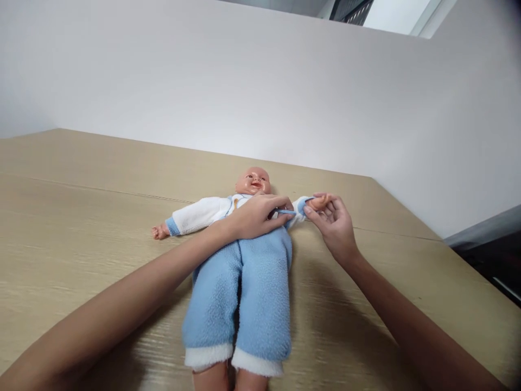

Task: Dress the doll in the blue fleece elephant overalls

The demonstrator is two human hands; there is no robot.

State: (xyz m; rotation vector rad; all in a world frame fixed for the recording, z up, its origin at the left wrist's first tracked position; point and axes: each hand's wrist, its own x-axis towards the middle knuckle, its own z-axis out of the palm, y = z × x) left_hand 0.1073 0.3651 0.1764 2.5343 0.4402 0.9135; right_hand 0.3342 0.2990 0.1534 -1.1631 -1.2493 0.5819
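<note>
The baby doll is lying face up on the wood-grain tabletop, its head pointing toward the white wall. The left hand is reaching across the doll's chest, thumb and fingers pinching the blue trim at the garment's side. The right hand is gripping the doll's hand beside the blue cuff. The opposite white sleeve is extending outward. Blue fleece trousers are covering the upper legs.
</note>
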